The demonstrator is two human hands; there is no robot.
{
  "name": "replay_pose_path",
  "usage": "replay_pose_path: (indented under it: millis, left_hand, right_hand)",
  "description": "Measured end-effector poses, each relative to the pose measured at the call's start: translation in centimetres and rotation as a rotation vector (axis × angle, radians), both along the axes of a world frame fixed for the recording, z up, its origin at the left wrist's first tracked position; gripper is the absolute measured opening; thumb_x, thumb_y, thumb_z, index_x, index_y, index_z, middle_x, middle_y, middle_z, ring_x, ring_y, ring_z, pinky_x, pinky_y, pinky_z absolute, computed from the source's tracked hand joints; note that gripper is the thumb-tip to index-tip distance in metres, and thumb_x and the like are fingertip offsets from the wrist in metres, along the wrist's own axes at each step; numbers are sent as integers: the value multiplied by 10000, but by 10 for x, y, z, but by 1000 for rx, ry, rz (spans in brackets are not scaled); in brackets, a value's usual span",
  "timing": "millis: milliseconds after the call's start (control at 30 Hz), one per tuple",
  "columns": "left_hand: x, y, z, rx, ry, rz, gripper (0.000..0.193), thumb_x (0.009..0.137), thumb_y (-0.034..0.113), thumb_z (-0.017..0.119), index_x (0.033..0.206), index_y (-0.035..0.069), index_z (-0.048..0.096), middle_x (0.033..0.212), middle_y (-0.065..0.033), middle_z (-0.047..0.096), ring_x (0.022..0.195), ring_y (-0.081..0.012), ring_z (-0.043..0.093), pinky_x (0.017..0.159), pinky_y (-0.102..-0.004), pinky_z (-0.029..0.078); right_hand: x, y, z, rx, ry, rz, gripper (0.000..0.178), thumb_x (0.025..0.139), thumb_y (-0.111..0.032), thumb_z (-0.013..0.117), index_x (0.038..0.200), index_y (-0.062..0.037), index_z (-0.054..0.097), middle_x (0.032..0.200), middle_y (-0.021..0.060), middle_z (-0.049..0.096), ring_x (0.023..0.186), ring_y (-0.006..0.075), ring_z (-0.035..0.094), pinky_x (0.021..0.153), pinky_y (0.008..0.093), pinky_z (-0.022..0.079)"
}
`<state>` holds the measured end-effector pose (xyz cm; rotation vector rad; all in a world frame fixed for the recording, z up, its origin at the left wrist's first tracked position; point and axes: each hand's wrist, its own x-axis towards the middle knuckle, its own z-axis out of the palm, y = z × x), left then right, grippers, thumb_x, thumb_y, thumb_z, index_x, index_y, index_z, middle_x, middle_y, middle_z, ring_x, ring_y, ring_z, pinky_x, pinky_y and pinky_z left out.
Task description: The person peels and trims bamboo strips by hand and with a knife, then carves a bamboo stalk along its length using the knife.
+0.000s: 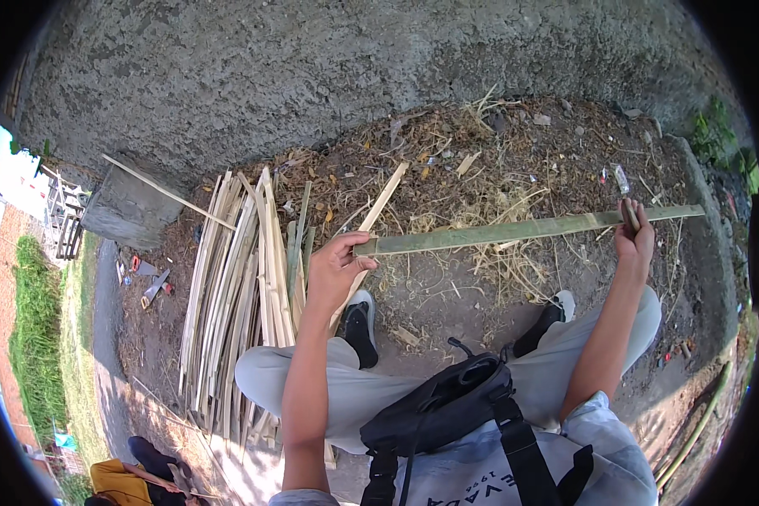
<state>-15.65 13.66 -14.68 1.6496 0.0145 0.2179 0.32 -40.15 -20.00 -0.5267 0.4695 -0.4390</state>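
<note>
A long, flat green bamboo strip (497, 234) stretches across in front of me, raised above the ground and tilted slightly up to the right. My left hand (339, 268) pinches its left end between thumb and fingers. Further along, my right hand (635, 234) is closed around the strip, short of its right tip. A narrow brown shape shows at the right fingers; whether it is a separate object I cannot tell. To the left of my legs lies a large pile of split bamboo strips (232, 287), pale and roughly lengthwise.
A rough grey wall (329, 76) rises ahead, with a concrete block (133, 207) at its left. Hand saws (155, 287) lie beyond the pile. Bamboo shavings (514, 211) litter the dirt between my feet and the wall. Another person in a yellow top (114, 479) is at lower left.
</note>
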Motion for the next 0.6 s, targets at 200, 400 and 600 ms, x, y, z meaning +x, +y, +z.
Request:
replay_pose_path:
  millis: [200,400,600]
  left_hand:
    - [-3,-2,5,441,-311,83,208,799,-148,631,986,-61,649,1087,-177,643,966,-224,666,807,-313,590]
    - [5,2,-11,771,-638,240,169,774,-214,570,854,-77,630,1015,-182,648,797,-237,691,674,-290,612]
    - [6,-7,-1,799,-726,312,176,756,-226,579,820,-67,621,950,-153,624,786,-235,675,673,-303,616]
  right_hand:
    - [4,-7,-7,90,-17,-56,177,958,-70,536,1069,65,564,1023,159,649,956,293,662,918,439,552]
    - [2,1,1,170,9,-97,180,950,-35,518,1078,85,559,1038,206,641,983,336,648,935,474,548]
    - [-3,0,5,216,45,-143,202,950,-25,484,1090,83,580,1083,217,641,997,347,643,933,480,548]
